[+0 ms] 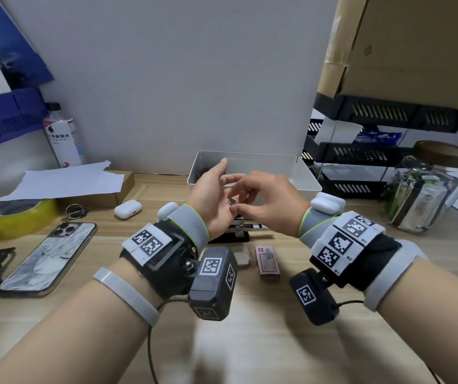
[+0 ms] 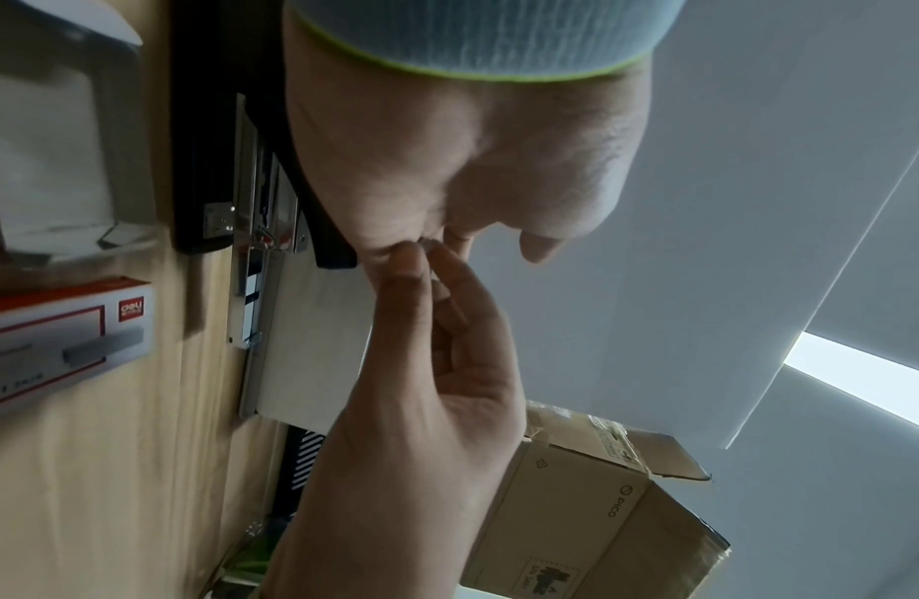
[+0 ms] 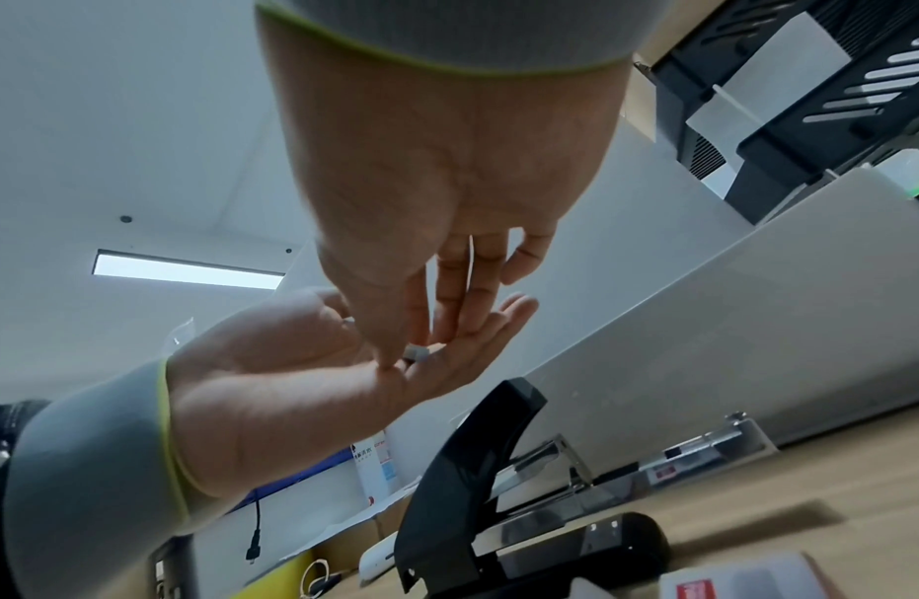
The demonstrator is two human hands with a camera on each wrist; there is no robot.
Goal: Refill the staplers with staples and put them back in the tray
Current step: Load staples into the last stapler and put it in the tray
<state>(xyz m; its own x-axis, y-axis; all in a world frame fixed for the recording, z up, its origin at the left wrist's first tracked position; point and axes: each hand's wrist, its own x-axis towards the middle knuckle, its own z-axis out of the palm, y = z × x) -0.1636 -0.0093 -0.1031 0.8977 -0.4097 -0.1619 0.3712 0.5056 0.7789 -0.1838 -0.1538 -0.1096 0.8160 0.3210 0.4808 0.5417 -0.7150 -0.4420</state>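
Observation:
My left hand [image 1: 216,189] is held palm up and flat above the desk, and a short strip of staples [image 3: 416,351] lies on it. My right hand [image 1: 234,205] reaches in from the right, and its thumb and fingers [image 3: 447,308] pinch the strip. Under both hands a black stapler [image 1: 233,231] sits on the desk with its top swung open and the metal channel bare [image 3: 539,482]. A red and white staple box [image 1: 268,260] lies just in front of it. The white metal tray [image 1: 305,178] stands behind the hands; its contents are mostly hidden.
A phone [image 1: 50,256], a yellow tape roll [image 1: 17,217] and a white earbud case [image 1: 128,209] lie at the left. A black shelf rack [image 1: 360,153], a glass jar [image 1: 427,189] and a cardboard box [image 1: 402,45] stand at the right. Bare wooden desk lies near me.

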